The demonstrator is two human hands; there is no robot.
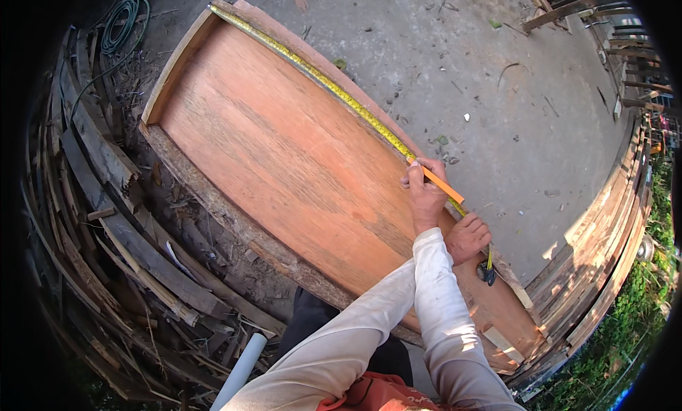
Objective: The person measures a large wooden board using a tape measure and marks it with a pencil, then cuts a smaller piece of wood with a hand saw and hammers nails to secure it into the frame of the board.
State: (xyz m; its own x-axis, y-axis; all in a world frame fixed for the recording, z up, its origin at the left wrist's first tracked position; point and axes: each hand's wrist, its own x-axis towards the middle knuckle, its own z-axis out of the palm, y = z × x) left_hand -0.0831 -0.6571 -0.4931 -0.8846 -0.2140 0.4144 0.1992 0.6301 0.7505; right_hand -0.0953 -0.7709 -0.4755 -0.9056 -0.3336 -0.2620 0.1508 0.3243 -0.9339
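A concrete floor (pixel 526 127) extends beyond the work, and a pile of weathered planks (pixel 99 162) lies to the left. Across the centre, a long reddish-brown wooden panel (pixel 270 148) with raised edge strips runs obliquely from far left to near right. Stacked boards (pixel 611 269) lie past its right end. A pale pipe (pixel 240 372) projects near its near long edge; a coiled green hose (pixel 108 38) lies beyond its left end. A yellow tape measure (pixel 341 93) is stretched along the panel's far long edge, its blade starting at the far-left corner. The person's sleeved forearms cross, right over left, and the hands are close together. The right hand (pixel 428 194), at the far edge right of the middle, is closed on an orange pencil (pixel 444 185), whose forward end meets the blade. The left hand (pixel 467 239), farther right along that edge, is curled closed over the blade. The black tape case (pixel 486 272) sits just beside it, toward the panel's right end.
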